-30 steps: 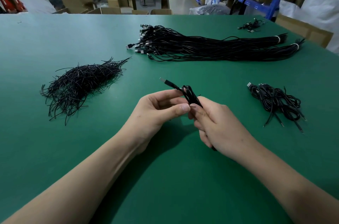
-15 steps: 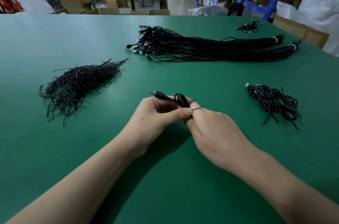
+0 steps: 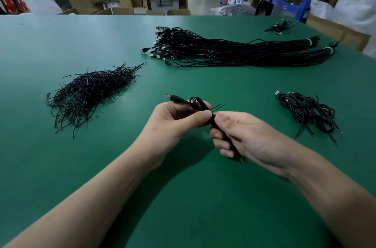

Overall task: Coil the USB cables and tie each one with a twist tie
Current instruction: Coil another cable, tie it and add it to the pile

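Note:
Both hands hold one coiled black USB cable (image 3: 196, 103) above the green table (image 3: 61, 166). My left hand (image 3: 175, 123) pinches the coil near its top, with the USB plug sticking out to the left. My right hand (image 3: 242, 136) grips the lower part of the coil, whose bare wire ends show below the palm. Two ends of a thin black twist tie (image 3: 218, 107) stick out to the right between the thumbs. A pile of loose twist ties (image 3: 91, 93) lies to the left.
A long bundle of straight USB cables (image 3: 234, 52) lies across the far side of the table. A small heap of coiled cables (image 3: 307, 109) sits to the right. A few more cables (image 3: 279, 26) lie at the far right corner. Shelves and boxes stand beyond the table.
My right hand has turned palm-up and now grips the lower coil. The coil has tilted, and the twist tie's ends now point up to the right.

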`<state>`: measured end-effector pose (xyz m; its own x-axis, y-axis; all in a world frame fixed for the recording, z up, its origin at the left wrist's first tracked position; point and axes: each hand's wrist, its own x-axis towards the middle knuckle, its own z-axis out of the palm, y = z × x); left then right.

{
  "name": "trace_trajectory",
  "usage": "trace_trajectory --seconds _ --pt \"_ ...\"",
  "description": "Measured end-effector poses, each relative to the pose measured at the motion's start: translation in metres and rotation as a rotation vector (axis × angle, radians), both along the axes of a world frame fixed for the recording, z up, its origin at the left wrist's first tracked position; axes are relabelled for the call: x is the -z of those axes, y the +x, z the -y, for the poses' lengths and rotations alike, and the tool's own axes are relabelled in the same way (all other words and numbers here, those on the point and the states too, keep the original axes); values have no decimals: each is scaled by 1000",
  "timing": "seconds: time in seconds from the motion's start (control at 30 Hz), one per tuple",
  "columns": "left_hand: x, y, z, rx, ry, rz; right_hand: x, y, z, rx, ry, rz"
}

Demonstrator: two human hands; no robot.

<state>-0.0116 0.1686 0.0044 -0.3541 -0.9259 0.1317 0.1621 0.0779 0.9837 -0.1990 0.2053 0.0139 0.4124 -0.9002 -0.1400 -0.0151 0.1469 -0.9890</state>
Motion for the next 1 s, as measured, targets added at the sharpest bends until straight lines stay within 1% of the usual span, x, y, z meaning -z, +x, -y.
trace_trajectory --seconds 0.13,0.27,0.33,0.4,0.47,0.57,0.67,0.73,0.8,0.87,0.93,0.97,1.0 --pt "2 1 3 61 -38 -24 1 0 -2 -12 11 -19" --pt "1 0 2 59 -40 -36 5 9 -3 26 -89 -123" --pt "1 1 2 66 -53 -43 5 11 -4 60 -205 -246" --pt "1 1 3 56 -50 -45 4 12 -6 104 -370 -412" --pt "1 1 2 32 -44 -24 2 13 -8 142 -486 -527" --pt "2 1 0 10 -46 0 -2 15 -12 170 -550 -679" --pt "3 -2 -3 0 -25 -27 -6 15 -16 174 -598 -842" --pt "2 -4 -6 24 -18 -31 -8 17 -18 152 -640 -971" --pt "1 -5 -8 58 -28 -11 -9 20 -19 129 -676 -1050" --pt "0 -4 -8 56 -37 11 -9 20 -20 109 -680 -1058" --pt "-2 -3 -7 48 -37 23 -7 16 -18 91 -642 -1005" --pt "-2 -3 -7 49 -38 24 -6 15 -16 82 -589 -930" --pt "-3 -3 -7 51 -43 20 -5 13 -14 79 -505 -788"
